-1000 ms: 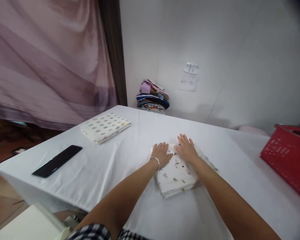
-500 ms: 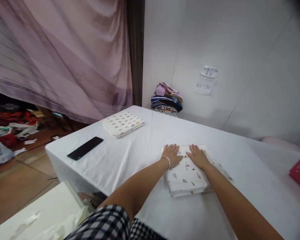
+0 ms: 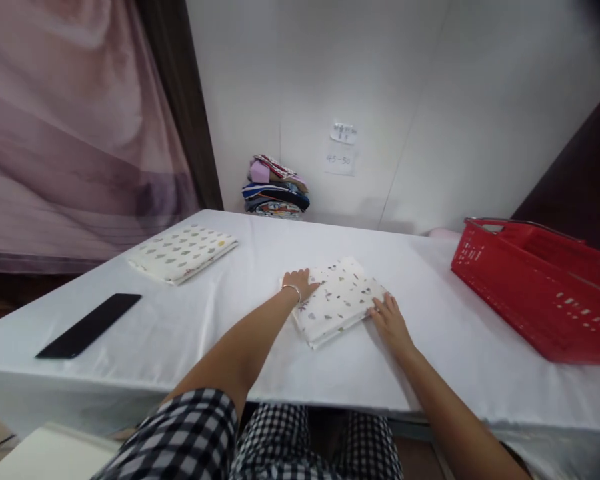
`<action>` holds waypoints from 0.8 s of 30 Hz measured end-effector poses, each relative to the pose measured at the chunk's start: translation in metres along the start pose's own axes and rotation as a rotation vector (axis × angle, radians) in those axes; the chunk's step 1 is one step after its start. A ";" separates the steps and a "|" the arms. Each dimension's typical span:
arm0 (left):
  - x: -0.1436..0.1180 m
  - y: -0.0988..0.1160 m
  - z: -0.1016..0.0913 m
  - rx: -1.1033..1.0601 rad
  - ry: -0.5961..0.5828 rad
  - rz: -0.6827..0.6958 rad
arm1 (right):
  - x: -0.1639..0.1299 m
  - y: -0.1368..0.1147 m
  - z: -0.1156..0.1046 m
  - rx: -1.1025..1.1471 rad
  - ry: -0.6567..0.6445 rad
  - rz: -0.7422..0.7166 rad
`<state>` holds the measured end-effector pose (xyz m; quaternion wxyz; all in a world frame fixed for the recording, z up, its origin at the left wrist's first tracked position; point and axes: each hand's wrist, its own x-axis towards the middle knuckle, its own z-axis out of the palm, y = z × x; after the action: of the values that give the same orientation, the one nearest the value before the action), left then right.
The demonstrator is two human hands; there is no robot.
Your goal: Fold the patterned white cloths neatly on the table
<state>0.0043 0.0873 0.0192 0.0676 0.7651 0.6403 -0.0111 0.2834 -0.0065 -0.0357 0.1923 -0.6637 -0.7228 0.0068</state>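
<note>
Moved: both hands have slid off the top of the folded white cloth with small leaf prints (image 3: 337,299) to its edges; a second ago they lay flat, side by side, on its upper face.
Left hand (image 3: 300,283): wears a thin bracelet, rests on the cloth's far-left corner, fingers loosely curled over the edge; not closed around anything.
Right hand (image 3: 387,317): open, fingertips touching the cloth's near-right edge, palm on the white tablecloth (image 3: 230,333).
Cloth position: mid-table, straight ahead of the person, between the two hands.
Long axis: runs diagonally, from near-left to far-right; the hands sit at opposite sides of it.
Nearer hand: both touch it; neither is nearer.
Surroundings: a second folded white cloth with grey spots (image 3: 183,252) lies well apart to the left, a flat black phone-like slab (image 3: 87,325) nearer the left edge, a red plastic basket (image 3: 540,287) to the right, a pile of coloured fabrics (image 3: 275,190) against the wall.
</note>
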 end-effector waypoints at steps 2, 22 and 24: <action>-0.012 0.003 0.001 0.025 0.035 -0.034 | 0.006 0.004 0.001 0.041 -0.023 0.011; -0.072 -0.038 0.008 -0.378 0.006 -0.227 | -0.040 -0.078 -0.030 0.390 -0.077 -0.072; -0.064 -0.041 0.005 -0.413 -0.046 -0.232 | -0.030 -0.052 -0.025 0.575 0.023 0.218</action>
<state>-0.0470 0.0315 0.0174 0.2355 0.6560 0.7108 0.0948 0.2425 -0.0476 -0.0075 0.3785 -0.6559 -0.6135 0.2240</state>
